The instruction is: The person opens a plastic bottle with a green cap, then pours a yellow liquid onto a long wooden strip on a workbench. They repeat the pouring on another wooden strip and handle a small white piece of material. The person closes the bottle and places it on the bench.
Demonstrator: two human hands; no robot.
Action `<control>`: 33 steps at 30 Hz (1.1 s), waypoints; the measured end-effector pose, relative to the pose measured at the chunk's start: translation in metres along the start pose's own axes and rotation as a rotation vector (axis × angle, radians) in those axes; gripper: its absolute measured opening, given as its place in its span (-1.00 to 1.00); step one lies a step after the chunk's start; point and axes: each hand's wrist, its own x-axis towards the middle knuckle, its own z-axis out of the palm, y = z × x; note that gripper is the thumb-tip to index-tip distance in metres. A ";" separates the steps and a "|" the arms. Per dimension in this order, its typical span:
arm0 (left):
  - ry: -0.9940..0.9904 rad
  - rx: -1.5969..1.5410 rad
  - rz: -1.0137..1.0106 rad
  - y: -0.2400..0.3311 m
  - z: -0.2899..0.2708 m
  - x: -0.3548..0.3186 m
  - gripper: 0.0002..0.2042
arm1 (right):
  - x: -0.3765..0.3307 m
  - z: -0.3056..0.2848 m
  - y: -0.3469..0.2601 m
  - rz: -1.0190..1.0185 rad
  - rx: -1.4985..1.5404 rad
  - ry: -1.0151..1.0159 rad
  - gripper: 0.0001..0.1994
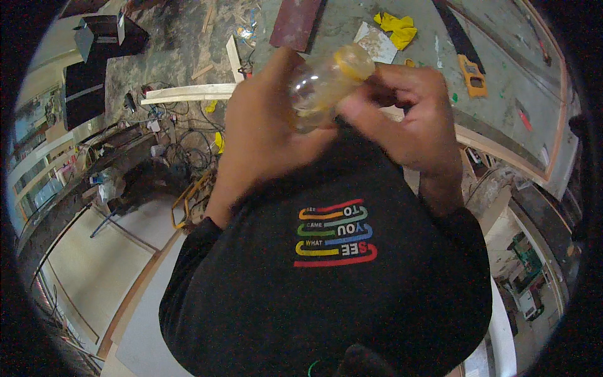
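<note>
A clear plastic bottle (312,88) with yellowish smears inside is held up in front of my chest, tilted with its yellow-ringed end (355,61) toward the upper right. My left hand (267,119) wraps round its body. Beside that ringed end is my right hand (408,110), its fingers curled and the thumb brought in close to the bottle. What lies between those fingers is hidden, and blur makes the contact hard to see.
Ahead lies a grey work surface (352,19) with a dark red board (296,25), a yellow crumpled cloth (397,30) and a yellow-handled saw (472,75). Wooden strips (188,93) and tangled cables (188,138) are at the left. A yellow-framed hacksaw (188,201) is lower left.
</note>
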 end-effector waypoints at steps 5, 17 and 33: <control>0.030 -0.102 0.058 -0.010 0.002 0.000 -0.32 | -0.004 -0.010 -0.001 -0.059 0.019 -0.026 -0.61; 0.061 -0.995 -0.007 0.022 0.025 0.006 -0.33 | 0.001 0.038 0.064 -0.133 0.551 -0.015 -0.18; 0.156 -1.074 0.161 0.012 0.022 0.019 -0.50 | -0.011 0.048 0.044 -0.028 0.737 -0.059 0.02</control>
